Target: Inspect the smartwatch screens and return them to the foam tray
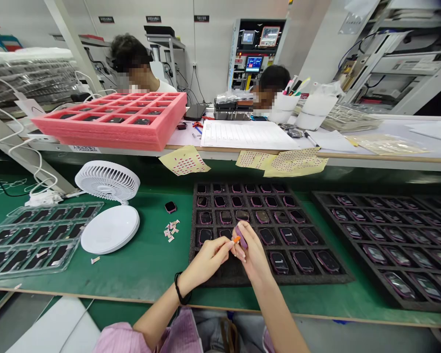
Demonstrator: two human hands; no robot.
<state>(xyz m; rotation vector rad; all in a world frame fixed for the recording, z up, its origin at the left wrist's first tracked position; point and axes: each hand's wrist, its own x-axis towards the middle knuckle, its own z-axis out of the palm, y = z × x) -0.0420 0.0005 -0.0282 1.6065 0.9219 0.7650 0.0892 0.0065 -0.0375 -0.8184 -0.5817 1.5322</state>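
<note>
Over the middle foam tray (220,277) my two hands meet. My right hand (253,252) is closed around a small purple watch case (241,236), largely covered by the fingers. Between the thumb and fingertips of my left hand (213,255) is a small orange stick-like tool (237,239), its tip against or very near the case. Rows of purple-framed watches (303,261) with dark screens sit in the tray's pockets. Some pockets under my hands are hidden.
A second dark foam tray (347,252) of watches lies right. To the left are a white fan (110,228), clear plastic trays (68,257), a lone watch (170,207) and small paper strips (171,230). A pink foam tray (106,135) rests on the shelf; two people sit beyond.
</note>
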